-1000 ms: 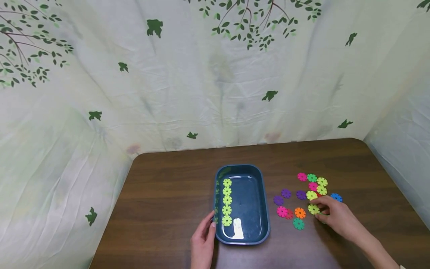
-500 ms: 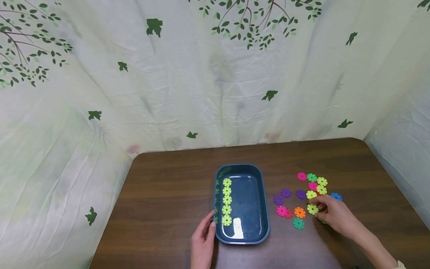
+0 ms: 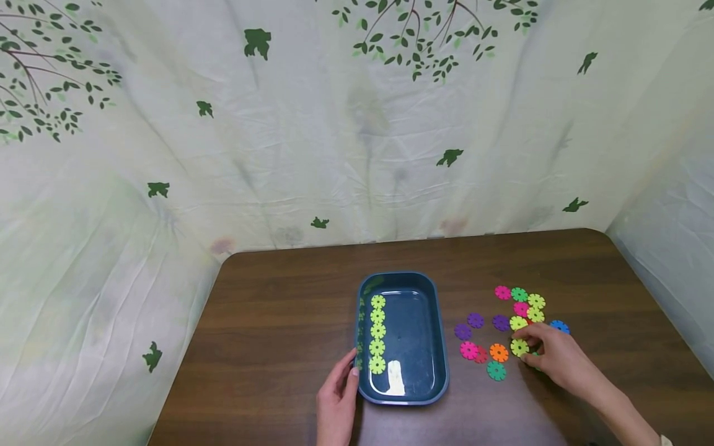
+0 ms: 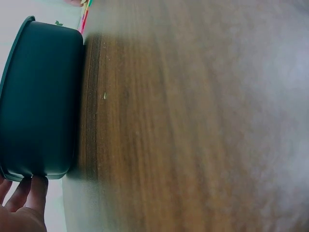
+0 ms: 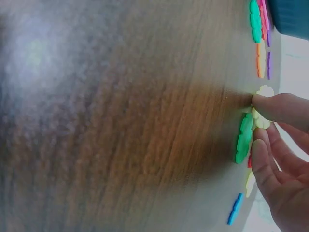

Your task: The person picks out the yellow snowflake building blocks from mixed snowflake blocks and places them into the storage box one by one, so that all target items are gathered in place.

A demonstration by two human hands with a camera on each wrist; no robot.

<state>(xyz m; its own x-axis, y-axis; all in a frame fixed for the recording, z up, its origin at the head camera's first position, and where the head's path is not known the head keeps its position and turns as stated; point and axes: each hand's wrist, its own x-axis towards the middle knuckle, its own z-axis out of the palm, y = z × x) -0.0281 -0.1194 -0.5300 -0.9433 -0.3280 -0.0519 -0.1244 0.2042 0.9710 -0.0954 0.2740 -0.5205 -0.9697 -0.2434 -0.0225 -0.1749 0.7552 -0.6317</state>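
My left hand (image 3: 337,399) holds the left side of a dark blue rectangular tray (image 3: 415,341). In the left wrist view its fingertips (image 4: 37,186) meet the tray's outer wall, close to the rim. Inside the tray, several yellow-green notched plastic discs (image 3: 377,331) form a column along the left. My right hand (image 3: 558,359), to the right of the tray, pinches another yellow-green disc (image 3: 519,347) between thumb and fingers. That disc also shows in the right wrist view, beside the thumb. A green disc (image 5: 244,139) lies close below the hand, mostly hidden in the head view.
Around the right hand lie loose discs: purple (image 3: 501,323), orange (image 3: 499,353), pink (image 3: 468,350), teal (image 3: 496,371), blue (image 3: 560,326) and more yellow-green ones (image 3: 536,301). Behind the brown wooden table (image 3: 279,322) hangs a leaf-patterned white cloth (image 3: 312,155).
The right hand and its pinched disc have shifted only slightly leftward, uncovering a bit of the green disc under the hand. My left hand stays at the tray.
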